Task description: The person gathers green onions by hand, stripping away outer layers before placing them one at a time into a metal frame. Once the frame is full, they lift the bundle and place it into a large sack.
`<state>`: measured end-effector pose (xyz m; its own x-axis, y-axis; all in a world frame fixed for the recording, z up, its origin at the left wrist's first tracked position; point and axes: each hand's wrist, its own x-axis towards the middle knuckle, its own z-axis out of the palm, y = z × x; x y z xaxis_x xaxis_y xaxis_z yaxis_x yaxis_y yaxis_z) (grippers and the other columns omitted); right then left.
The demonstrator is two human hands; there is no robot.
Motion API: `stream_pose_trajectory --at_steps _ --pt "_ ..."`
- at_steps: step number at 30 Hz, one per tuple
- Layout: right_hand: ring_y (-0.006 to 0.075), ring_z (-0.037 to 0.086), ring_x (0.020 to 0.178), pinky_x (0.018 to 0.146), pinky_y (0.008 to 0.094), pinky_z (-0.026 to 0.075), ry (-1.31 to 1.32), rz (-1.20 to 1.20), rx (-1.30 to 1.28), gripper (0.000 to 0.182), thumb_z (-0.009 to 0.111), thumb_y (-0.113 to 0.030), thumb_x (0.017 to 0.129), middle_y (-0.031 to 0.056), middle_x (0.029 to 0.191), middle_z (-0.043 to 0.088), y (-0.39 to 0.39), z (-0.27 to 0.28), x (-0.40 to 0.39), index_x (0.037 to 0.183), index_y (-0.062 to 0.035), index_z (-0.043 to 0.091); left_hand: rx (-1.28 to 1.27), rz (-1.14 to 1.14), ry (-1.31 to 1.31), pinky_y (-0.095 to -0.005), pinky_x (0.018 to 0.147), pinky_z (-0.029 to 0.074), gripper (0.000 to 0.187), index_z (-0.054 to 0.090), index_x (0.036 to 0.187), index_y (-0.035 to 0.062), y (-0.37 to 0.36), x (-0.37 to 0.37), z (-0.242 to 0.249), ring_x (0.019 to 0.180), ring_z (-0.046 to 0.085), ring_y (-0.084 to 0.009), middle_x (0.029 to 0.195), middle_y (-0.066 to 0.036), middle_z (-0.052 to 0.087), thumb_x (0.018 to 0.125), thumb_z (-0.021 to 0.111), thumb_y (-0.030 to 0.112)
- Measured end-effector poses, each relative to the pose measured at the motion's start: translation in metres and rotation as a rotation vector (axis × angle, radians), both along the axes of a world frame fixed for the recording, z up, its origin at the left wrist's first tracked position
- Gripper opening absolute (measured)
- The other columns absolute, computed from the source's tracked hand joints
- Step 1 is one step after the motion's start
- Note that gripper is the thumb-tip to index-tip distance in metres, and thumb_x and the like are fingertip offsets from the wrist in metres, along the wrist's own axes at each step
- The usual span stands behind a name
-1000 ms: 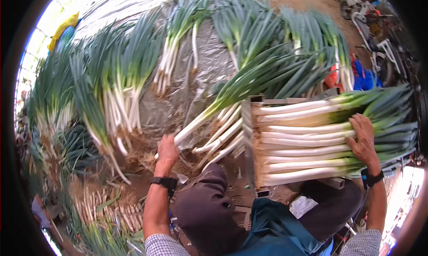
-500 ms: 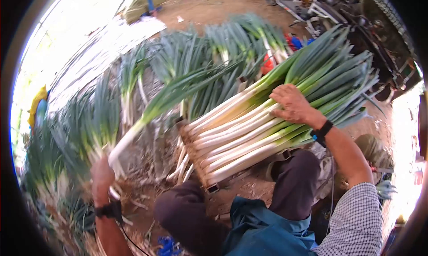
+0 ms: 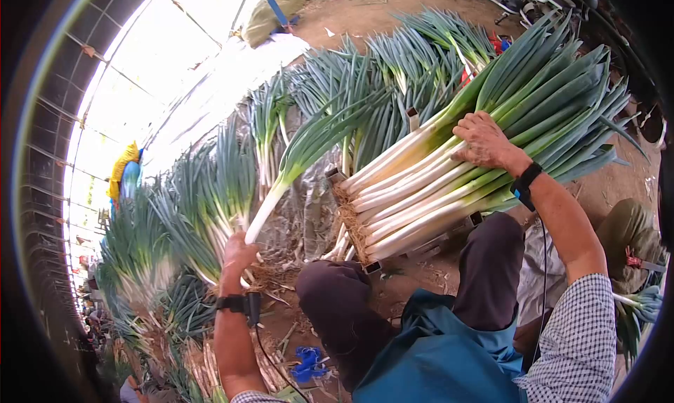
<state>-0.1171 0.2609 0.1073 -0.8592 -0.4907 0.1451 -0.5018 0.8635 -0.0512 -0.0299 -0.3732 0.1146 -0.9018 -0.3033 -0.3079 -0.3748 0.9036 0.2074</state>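
Left hand [image 3: 237, 254] closed around the white base of a single leek [image 3: 303, 157], lifted clear of the ground rows; right hand [image 3: 486, 140] lies flat, fingers spread, on the stacked leeks [image 3: 449, 171] in the metal frame [image 3: 372, 266] over the knees; stack looks well filled, roots aligned at the frame end, held leek not yet added; many leek rows [image 3: 210, 192] lie unsorted on the plastic sheet [image 3: 309, 213]; root trimmings litter the dirt floor [image 3: 421, 269]; blue scrap [image 3: 309, 364] by the knee.

Farm greenhouse: leek rows [image 3: 210, 192], dirt floor [image 3: 393, 10]
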Motion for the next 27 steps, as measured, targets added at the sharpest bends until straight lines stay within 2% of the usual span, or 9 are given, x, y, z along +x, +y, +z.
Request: stream_pose_trajectory --at_steps 2,3,8,13,15,17,21,23,27 --pt "0.0285 0.055 0.117 0.110 0.0412 0.034 0.005 -0.029 0.018 0.056 0.072 -0.054 0.084 0.0117 0.108 0.066 0.002 -0.004 -0.002 0.111 -0.0041 0.071 0.062 0.026 -0.022 -0.0379 0.060 0.053 0.028 0.070 0.093 -0.0029 0.024 0.004 0.078 0.064 0.067 -0.0221 0.071 -0.012 0.066 0.081 0.074 0.022" --pt "0.0285 0.056 0.117 0.110 0.0412 0.034 0.007 -0.036 0.020 0.056 0.072 -0.054 0.084 0.0118 0.108 0.066 0.002 -0.004 -0.001 0.110 -0.0041 0.071 0.107 0.011 0.015 -0.0353 0.051 0.049 0.027 0.069 0.087 -0.0029 0.014 0.005 0.094 0.055 0.061 -0.0162 0.066 -0.008 0.064 0.081 0.074 0.023" --pt "0.0286 0.056 0.118 0.110 0.0421 0.034 0.009 -0.065 0.010 0.056 0.071 -0.056 0.084 0.0127 0.109 0.068 0.000 -0.002 0.004 0.106 -0.0045 0.072 0.106 -0.119 0.047 -0.0329 0.046 0.043 0.024 0.067 0.081 -0.0020 0.056 0.031 0.239 0.049 0.055 -0.0132 0.063 -0.005 0.061 0.083 0.073 0.021" --pt "0.0280 0.056 0.119 0.107 0.0398 0.035 -0.012 -0.066 0.028 0.055 0.070 -0.059 0.083 0.0122 0.109 0.069 0.001 -0.001 0.003 0.103 -0.0073 0.073 0.093 -0.138 0.146 -0.0320 0.046 0.041 0.021 0.066 0.080 -0.0011 0.086 0.044 0.328 0.048 0.055 -0.0134 0.061 -0.004 0.059 0.084 0.071 0.019" --pt "0.0271 0.056 0.119 0.106 0.0398 0.035 -0.016 -0.091 0.043 0.057 0.069 -0.061 0.082 0.0118 0.110 0.069 0.000 -0.002 0.003 0.103 -0.0083 0.073 0.084 -0.105 0.196 -0.0296 0.047 0.041 0.019 0.065 0.084 0.0002 0.110 0.052 0.350 0.050 0.054 -0.0124 0.061 -0.003 0.057 0.084 0.070 0.018" --pt "0.0277 0.056 0.120 0.108 0.0418 0.034 -0.023 -0.102 0.047 0.058 0.069 -0.061 0.082 0.0112 0.110 0.069 0.001 -0.001 0.004 0.104 -0.0080 0.074 0.176 -0.106 0.244 -0.0256 0.043 0.041 0.016 0.065 0.097 -0.0004 0.116 0.058 0.365 0.049 0.055 -0.0108 0.065 -0.002 0.059 0.088 0.070 0.012" --pt "0.0290 0.056 0.120 0.111 0.0440 0.032 -0.044 -0.108 0.007 0.056 0.070 -0.060 0.081 0.0105 0.109 0.069 0.001 -0.002 0.006 0.104 -0.0092 0.074 0.211 -0.120 0.364 -0.0271 0.046 0.039 0.016 0.064 0.090 0.0008 0.161 0.080 0.386 0.049 0.051 -0.0093 0.064 -0.001 0.056 0.085 0.069 0.015" --pt "0.0290 0.058 0.117 0.108 0.0423 0.035 0.077 -0.086 0.041 0.054 0.070 -0.061 0.082 0.0098 0.107 0.069 0.003 -0.023 -0.002 0.102 -0.0106 0.074 0.280 -0.172 0.409 -0.0261 0.045 0.038 0.016 0.063 0.090 0.0007 0.175 0.083 0.385 0.049 0.051 -0.0089 0.064 -0.001 0.056 0.086 0.068 0.015" --pt "0.0291 0.058 0.117 0.109 0.0428 0.035 0.032 -0.093 0.063 0.052 0.068 -0.059 0.084 0.0100 0.107 0.069 0.004 -0.009 0.006 0.103 -0.0104 0.074 0.423 -0.259 0.465 -0.0244 0.047 0.036 0.015 0.063 0.094 0.0020 0.206 0.063 0.352 0.052 0.048 -0.0067 0.067 0.001 0.054 0.089 0.069 0.015"
